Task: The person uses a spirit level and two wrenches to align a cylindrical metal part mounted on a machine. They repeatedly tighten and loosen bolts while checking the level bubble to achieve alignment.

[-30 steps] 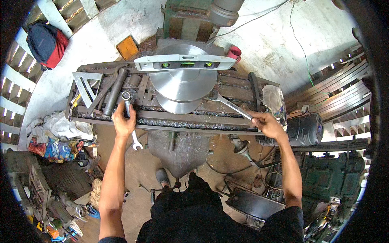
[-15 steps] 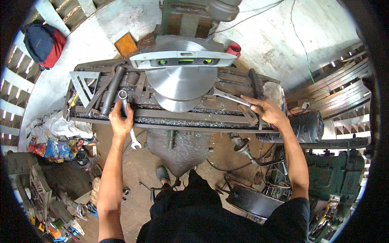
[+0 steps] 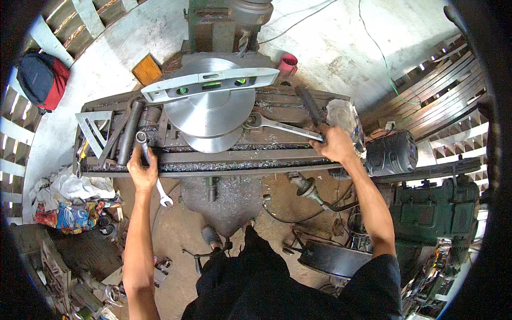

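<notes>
My left hand (image 3: 143,172) is closed around a combination wrench (image 3: 162,193); its ring end sticks up above my fingers and its open jaw hangs past the machine table's front edge. My right hand (image 3: 338,145) grips the end of a larger wrench (image 3: 290,128), which lies across the slotted machine table (image 3: 224,158). The head of that wrench rests beside stacked shiny metal discs (image 3: 210,114); whether it sits on anything, I cannot tell. A spirit level (image 3: 210,85) lies across the discs. A dark brush-like bar (image 3: 310,104) leans just beyond my right hand.
A metal set square (image 3: 96,133) and a thick round bar (image 3: 130,133) lie at the table's left. Metal shavings cover the front groove. Behind stand a drill head (image 3: 250,12), a red mug (image 3: 288,64) and an orange block (image 3: 146,70). A handwheel (image 3: 303,185) juts out below the front edge.
The whole view has shifted, so the table appears further left. My right hand has gone from loosely extended fingers to a closed grip at the larger wrench's end. The left hand still holds its wrench.
</notes>
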### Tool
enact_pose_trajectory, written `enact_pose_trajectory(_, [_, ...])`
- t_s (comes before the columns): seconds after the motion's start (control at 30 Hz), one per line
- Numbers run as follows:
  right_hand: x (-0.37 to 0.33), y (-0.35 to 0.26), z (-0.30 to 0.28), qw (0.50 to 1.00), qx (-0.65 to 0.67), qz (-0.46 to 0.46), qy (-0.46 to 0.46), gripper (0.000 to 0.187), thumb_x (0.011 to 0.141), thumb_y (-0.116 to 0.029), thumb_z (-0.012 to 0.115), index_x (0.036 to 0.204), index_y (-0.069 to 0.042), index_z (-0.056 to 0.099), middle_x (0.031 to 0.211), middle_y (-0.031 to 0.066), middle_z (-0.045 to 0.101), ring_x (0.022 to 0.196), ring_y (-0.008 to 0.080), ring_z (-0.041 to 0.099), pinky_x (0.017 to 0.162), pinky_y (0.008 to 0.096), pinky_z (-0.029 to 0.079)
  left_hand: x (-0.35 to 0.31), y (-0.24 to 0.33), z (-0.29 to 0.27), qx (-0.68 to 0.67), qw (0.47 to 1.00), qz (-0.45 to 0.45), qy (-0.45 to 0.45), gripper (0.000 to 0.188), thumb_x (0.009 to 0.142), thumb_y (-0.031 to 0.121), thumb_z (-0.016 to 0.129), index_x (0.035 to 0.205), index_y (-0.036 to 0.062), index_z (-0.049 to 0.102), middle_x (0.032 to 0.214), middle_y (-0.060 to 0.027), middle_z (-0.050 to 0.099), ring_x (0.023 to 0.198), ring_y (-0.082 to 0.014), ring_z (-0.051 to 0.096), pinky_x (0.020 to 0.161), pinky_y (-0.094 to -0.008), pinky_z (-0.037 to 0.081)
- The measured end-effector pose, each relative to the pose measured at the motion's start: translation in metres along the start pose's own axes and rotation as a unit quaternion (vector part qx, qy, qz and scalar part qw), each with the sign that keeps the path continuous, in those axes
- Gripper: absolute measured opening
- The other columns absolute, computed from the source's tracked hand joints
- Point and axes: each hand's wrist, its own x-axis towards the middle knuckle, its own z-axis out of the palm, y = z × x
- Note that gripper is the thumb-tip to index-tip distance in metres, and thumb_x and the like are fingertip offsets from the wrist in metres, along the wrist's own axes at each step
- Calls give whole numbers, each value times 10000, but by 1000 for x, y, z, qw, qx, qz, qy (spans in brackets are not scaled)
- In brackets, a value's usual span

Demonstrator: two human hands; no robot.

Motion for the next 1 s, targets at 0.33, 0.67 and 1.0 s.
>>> enact_pose_trajectory(0.33, [-28, 16, -49, 986, -9, 127, 109, 483, 827, -452, 756, 1100, -54, 740, 1022, 248, 726, 1016, 397, 697, 885, 492, 543, -1, -2, -2, 14, 1000, 4, -3, 237, 916, 67, 653, 1099, -82, 631, 827, -200, 671, 723, -231, 630, 727, -365, 516])
enact_pose_trajectory(0.67, [9, 101, -16, 982, 14, 186, 41, 578, 773, -479, 812, 1147, -52, 706, 1171, 266, 668, 1102, 443, 644, 936, 502, 520, 0, -3, -1, -2, 1000, 3, -4, 262, 911, 70, 648, 1122, -83, 630, 821, -205, 667, 713, -211, 612, 708, -357, 514])
enact_pose_trajectory(1.0, [-16, 72, -18, 981, 118, 81, 133, 391, 914, -303, 748, 1205, -50, 685, 896, 176, 688, 800, 273, 651, 756, 397, 500, 0, -1, 0, 19, 999, 28, 8, 207, 905, 45, 636, 1077, -71, 630, 781, -180, 651, 672, -197, 586, 656, -347, 497])
